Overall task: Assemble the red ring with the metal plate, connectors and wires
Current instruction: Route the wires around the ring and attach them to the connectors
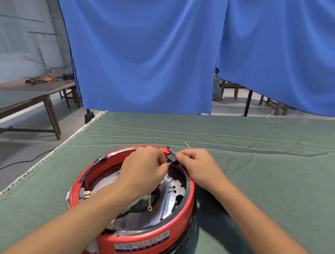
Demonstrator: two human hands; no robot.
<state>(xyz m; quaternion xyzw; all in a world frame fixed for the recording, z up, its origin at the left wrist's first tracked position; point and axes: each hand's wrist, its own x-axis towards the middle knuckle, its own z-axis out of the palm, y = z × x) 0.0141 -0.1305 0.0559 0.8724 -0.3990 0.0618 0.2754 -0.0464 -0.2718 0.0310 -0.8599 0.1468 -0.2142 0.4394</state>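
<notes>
Green cloth covers the workbench, with two blue curtains hanging behind it and two more tables off to the left, the farther one carrying a few tools too small to make out. One red ring sits on the near part of the cloth, directly under both forearms, with a white label on its near wall and a black band beneath it. Inside it lies one shiny metal plate. Two wires with gold ring terminals show over that plate: one terminal dangles near the middle, the other lies closer to the far right wall. One brass connector sits at the ring's left rim. One black connector block stands on the far rim, and both hands meet right there. The left hand reaches across the ring, fingers curled tight, pinching a small gold terminal at the block's lower edge. The right hand comes in from outside the ring, fingers curled, thumb and forefinger closed on the block's right side. One thin metal pin or wire end pokes up just beyond the right hand's knuckles; whether that hand holds it, I cannot tell.
</notes>
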